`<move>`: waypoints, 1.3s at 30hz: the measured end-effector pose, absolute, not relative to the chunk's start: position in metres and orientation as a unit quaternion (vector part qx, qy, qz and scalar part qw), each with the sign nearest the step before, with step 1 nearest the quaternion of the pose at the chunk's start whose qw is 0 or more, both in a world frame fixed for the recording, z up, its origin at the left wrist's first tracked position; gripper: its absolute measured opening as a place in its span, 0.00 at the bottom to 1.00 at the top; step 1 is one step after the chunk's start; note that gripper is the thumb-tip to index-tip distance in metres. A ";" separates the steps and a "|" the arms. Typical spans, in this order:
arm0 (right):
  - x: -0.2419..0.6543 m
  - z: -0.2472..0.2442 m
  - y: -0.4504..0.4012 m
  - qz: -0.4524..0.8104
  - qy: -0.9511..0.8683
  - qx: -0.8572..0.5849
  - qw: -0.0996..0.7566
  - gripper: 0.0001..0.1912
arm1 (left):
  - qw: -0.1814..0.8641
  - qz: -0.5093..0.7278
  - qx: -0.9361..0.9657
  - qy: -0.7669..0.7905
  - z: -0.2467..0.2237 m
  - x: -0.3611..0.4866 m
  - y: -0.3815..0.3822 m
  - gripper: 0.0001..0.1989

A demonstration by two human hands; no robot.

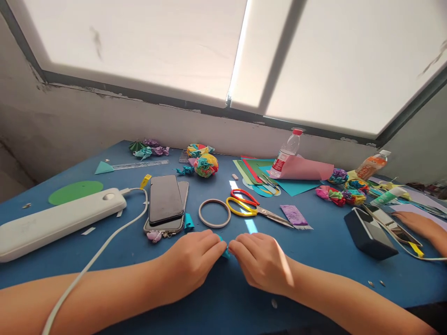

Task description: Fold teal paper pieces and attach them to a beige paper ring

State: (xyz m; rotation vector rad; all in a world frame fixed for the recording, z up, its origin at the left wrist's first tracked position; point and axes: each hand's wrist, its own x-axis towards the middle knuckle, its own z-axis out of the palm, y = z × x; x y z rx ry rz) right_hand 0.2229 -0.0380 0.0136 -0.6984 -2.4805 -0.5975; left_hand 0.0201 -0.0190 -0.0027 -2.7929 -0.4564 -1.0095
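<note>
Close together at the front of the blue table, my left hand (196,256) and my right hand (261,260) are both closed, fingers pinched. Between them shows a small piece of teal paper (225,250), mostly hidden by the fingers. Both hands appear to grip it. Just beyond lies a grey ring (214,213). Scissors (258,207) with red and yellow handles rest to its right, near a small purple packet (294,216). Left of the ring, a black phone (165,199) lies on another phone, beside a curled teal paper scrap (189,222).
A white power bank (63,218) with a cable (104,246) crosses the left side, over my forearm. Colourful paper balls (205,165), paper sheets (303,168) and a water bottle (285,153) stand behind. At right are a dark box (370,232) and another person's hand (417,222).
</note>
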 end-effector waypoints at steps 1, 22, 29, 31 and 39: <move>0.222 0.015 -0.038 -0.226 -0.907 -0.254 0.250 0.16 | 0.063 -0.337 -0.926 -0.156 -0.003 0.020 -0.019 0.11; 0.230 0.015 -0.033 -0.343 -0.890 -0.108 0.281 0.14 | -0.009 -0.358 -0.910 -0.207 -0.002 0.022 -0.021 0.09; 0.228 0.013 -0.036 -0.355 -0.883 -0.123 0.282 0.15 | 0.108 -0.333 -0.923 -0.161 0.004 0.021 -0.021 0.12; 0.228 0.014 -0.038 -0.359 -0.882 -0.128 0.277 0.15 | 0.179 -0.329 -0.918 -0.128 0.007 0.021 -0.022 0.13; 0.224 0.016 -0.042 -0.352 -0.880 -0.157 0.277 0.16 | 0.259 -0.330 -0.900 -0.121 0.013 0.022 -0.027 0.14</move>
